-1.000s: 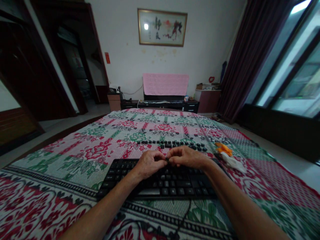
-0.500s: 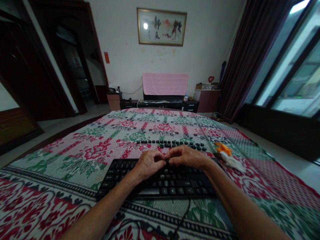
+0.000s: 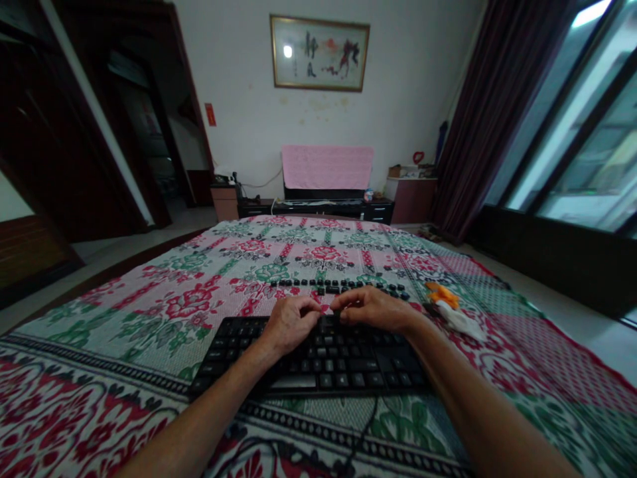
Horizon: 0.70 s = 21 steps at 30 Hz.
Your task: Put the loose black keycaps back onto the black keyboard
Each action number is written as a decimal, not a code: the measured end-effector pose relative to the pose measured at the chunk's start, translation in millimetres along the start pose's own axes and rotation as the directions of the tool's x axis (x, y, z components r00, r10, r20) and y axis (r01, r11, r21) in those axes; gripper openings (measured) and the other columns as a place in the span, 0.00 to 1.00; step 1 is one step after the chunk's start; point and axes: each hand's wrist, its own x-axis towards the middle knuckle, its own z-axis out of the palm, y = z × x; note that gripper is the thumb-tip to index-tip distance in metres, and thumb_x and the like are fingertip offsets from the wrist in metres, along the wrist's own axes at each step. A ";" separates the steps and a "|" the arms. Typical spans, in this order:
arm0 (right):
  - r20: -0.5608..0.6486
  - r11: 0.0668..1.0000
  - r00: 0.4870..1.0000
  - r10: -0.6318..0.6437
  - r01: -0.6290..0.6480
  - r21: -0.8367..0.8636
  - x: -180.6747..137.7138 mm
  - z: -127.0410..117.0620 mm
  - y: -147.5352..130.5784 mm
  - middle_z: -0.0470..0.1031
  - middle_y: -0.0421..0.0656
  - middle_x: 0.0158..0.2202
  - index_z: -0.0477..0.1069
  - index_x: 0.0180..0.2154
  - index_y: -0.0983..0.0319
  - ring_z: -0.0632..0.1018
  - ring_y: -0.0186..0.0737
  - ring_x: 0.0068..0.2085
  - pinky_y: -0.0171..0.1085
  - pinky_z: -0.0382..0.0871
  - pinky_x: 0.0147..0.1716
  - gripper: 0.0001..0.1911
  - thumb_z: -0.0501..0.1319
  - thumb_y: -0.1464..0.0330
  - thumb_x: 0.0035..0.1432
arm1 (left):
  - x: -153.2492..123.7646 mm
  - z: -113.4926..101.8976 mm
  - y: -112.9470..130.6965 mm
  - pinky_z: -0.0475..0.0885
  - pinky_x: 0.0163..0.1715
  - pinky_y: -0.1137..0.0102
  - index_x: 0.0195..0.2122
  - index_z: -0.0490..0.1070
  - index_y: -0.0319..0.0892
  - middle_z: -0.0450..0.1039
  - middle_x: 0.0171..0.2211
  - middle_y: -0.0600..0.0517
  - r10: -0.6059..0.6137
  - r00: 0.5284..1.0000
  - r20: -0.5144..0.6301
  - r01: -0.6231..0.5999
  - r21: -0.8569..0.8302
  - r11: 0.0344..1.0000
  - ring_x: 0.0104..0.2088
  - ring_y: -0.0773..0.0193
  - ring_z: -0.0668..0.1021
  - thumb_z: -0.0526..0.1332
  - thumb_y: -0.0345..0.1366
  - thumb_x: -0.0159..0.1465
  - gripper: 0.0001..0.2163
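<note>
Showing a gleaming space bar (image 3: 293,382), the black keyboard (image 3: 351,365) lies under both hands (image 3: 290,324) (image 3: 373,309); grip unclear.

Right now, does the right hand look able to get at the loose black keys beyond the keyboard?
Probably yes: the right hand is near the far edge of the keyboard, the loose black keys lie just beyond, and nothing visible stands between.

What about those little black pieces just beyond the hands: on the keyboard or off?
Off: the loose black keys lie in rows on the patterned cloth, past the far edge of the keyboard.
</note>
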 end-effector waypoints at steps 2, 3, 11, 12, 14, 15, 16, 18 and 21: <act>-0.003 1.000 1.000 0.014 -0.014 -0.024 0.2 2.1 -1.8 0.69 0.37 0.26 0.69 0.35 0.60 0.67 0.29 0.27 0.30 0.59 0.27 0.13 0.56 0.67 0.44 | -0.5 0.0 0.8 0.64 0.28 0.76 0.27 0.71 0.42 0.72 0.26 0.56 -0.001 1.000 -0.001 0.001 -0.002 1.000 0.27 0.70 0.72 0.52 0.33 0.52 0.08; -0.011 0.999 1.000 0.014 -0.014 -0.038 0.3 3.0 -2.4 0.69 0.37 0.26 0.69 0.35 0.61 0.67 0.29 0.27 0.29 0.59 0.26 0.13 0.56 0.66 0.44 | -0.8 -0.1 1.3 0.64 0.28 0.76 0.27 0.71 0.42 0.72 0.26 0.56 -0.002 1.000 0.000 0.002 -0.002 1.000 0.27 0.70 0.72 0.52 0.33 0.52 0.08; 0.030 0.998 0.998 -0.060 0.061 -0.021 4.4 6.1 3.9 0.69 0.37 0.28 0.67 0.34 0.62 0.68 0.29 0.28 0.29 0.60 0.28 0.12 0.56 0.71 0.43 | -1.8 -0.8 3.8 0.64 0.29 0.76 0.27 0.72 0.43 0.72 0.25 0.56 0.003 1.000 -0.001 -0.003 0.005 1.000 0.27 0.70 0.72 0.53 0.33 0.51 0.08; 0.038 0.998 0.998 -0.055 0.056 -0.017 5.0 6.4 4.8 0.69 0.37 0.27 0.67 0.35 0.62 0.68 0.29 0.27 0.29 0.59 0.26 0.13 0.56 0.71 0.43 | -1.8 -0.7 3.8 0.64 0.28 0.76 0.27 0.72 0.43 0.73 0.26 0.56 -0.002 1.000 0.001 0.002 0.002 1.000 0.27 0.70 0.72 0.52 0.33 0.51 0.08; 0.038 0.999 0.999 -0.027 0.028 -0.034 5.6 7.1 5.4 0.68 0.37 0.25 0.66 0.36 0.63 0.67 0.28 0.25 0.28 0.58 0.23 0.14 0.56 0.72 0.42 | -1.6 -0.5 3.9 0.64 0.28 0.76 0.27 0.72 0.43 0.73 0.26 0.56 -0.018 1.000 0.005 0.018 -0.003 1.000 0.26 0.70 0.72 0.53 0.33 0.51 0.09; 0.032 0.999 0.999 -0.013 0.014 -0.043 5.7 7.3 5.1 0.67 0.37 0.25 0.65 0.36 0.63 0.66 0.28 0.25 0.28 0.57 0.22 0.14 0.57 0.72 0.41 | -1.5 -0.5 4.0 0.64 0.27 0.76 0.27 0.72 0.42 0.73 0.26 0.56 -0.025 1.000 0.009 0.025 -0.006 1.000 0.26 0.70 0.72 0.53 0.33 0.51 0.09; 0.026 0.999 1.000 -0.005 0.006 -0.046 5.5 7.5 4.4 0.67 0.37 0.24 0.65 0.35 0.63 0.66 0.28 0.24 0.28 0.57 0.22 0.14 0.57 0.73 0.41 | -1.4 -0.6 4.1 0.64 0.27 0.76 0.27 0.72 0.42 0.73 0.26 0.56 -0.030 0.999 0.013 0.030 -0.009 1.000 0.26 0.70 0.72 0.53 0.33 0.51 0.09; 0.020 0.999 1.000 -0.013 0.013 -0.042 4.9 7.7 2.3 0.66 0.36 0.24 0.65 0.34 0.63 0.66 0.28 0.25 0.28 0.58 0.22 0.12 0.57 0.73 0.41 | -1.4 -1.1 4.6 0.64 0.28 0.76 0.27 0.72 0.42 0.73 0.26 0.55 -0.034 0.999 0.018 0.034 -0.014 0.999 0.27 0.69 0.72 0.53 0.33 0.51 0.09; 0.046 0.999 0.998 -0.045 0.046 -0.029 3.7 7.6 -0.6 0.67 0.36 0.25 0.65 0.32 0.63 0.67 0.28 0.26 0.28 0.59 0.25 0.11 0.56 0.75 0.41 | -1.8 -1.8 5.4 0.64 0.29 0.76 0.27 0.72 0.42 0.73 0.26 0.55 -0.025 0.999 0.020 0.025 -0.019 1.000 0.28 0.69 0.72 0.53 0.33 0.51 0.08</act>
